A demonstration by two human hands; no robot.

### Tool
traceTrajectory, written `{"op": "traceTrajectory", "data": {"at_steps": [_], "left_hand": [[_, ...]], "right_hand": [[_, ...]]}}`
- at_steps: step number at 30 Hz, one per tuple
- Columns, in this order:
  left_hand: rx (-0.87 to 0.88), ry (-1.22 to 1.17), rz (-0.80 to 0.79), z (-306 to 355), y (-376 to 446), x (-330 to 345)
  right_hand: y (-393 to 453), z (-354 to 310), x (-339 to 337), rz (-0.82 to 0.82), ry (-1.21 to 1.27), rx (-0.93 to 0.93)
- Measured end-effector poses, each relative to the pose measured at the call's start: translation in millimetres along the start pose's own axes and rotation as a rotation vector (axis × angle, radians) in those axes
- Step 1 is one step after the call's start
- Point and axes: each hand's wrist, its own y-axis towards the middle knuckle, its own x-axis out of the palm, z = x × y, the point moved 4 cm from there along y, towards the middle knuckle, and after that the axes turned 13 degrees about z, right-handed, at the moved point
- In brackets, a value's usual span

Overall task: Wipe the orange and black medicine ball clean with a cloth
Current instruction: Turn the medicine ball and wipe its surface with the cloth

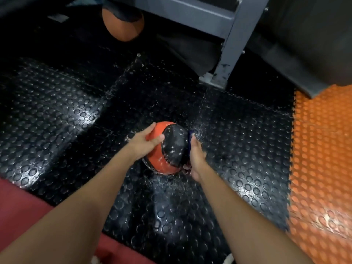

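Observation:
The orange and black medicine ball (169,149) sits on the black studded floor mat (76,115) in the middle of the view. My left hand (142,143) rests on its upper left side, fingers and thumb spread over the orange panel. On the ball's right side my right hand (196,157) presses a dark blue cloth (190,139) against the black panel. Only a thin strip of the cloth shows above my fingers; the rest is hidden behind my hand.
A second orange and black ball (122,23) lies at the back under a grey metal frame (228,50), whose foot stands just beyond the ball. An orange studded mat (320,159) covers the right. A red surface (22,202) lies at the lower left.

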Motion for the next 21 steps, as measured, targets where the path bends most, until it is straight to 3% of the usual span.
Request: {"op": "traceTrajectory", "data": {"at_steps": [12, 16, 21], "left_hand": [[-0.019, 0.053, 0.033, 8, -2, 8], [-0.044, -0.020, 0.023, 1, 1, 7], [-0.050, -0.128, 0.131, -10, 6, 19]], "right_hand": [[6, 5, -1, -0.129, 0.073, 0.014], [10, 11, 4, -0.018, 0.156, -0.076], [15, 29, 13, 0.099, 0.254, -0.160]]}}
